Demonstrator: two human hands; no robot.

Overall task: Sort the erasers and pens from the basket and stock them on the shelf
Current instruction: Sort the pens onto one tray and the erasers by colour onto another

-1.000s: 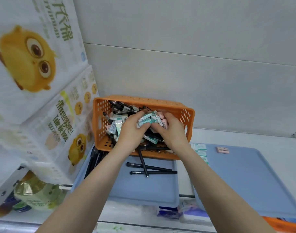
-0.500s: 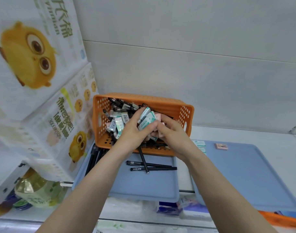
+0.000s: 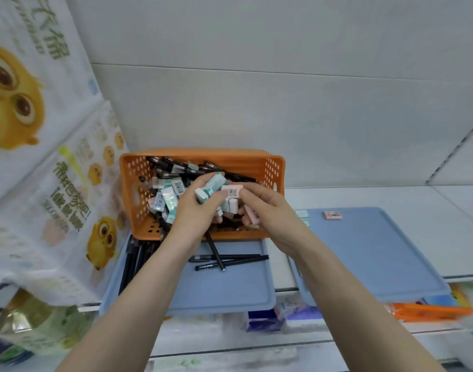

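Erasers point(image 3: 167, 197) in basket point(image 3: 273, 167): partly hidden by left hand point(image 3: 196, 214) and right hand point(image 3: 270, 210).
Lower-shelf goods point(image 3: 260, 318): blurred.
Tissue packs point(image 3: 28, 183): cut by left edge.

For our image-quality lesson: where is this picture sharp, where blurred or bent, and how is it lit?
Head view: sharp in the centre, the barcode on the pink eraser distinct; smeared at the lower corners, around the bottle and orange pack; tissue packs stretched by the wide lens; light soft and even.
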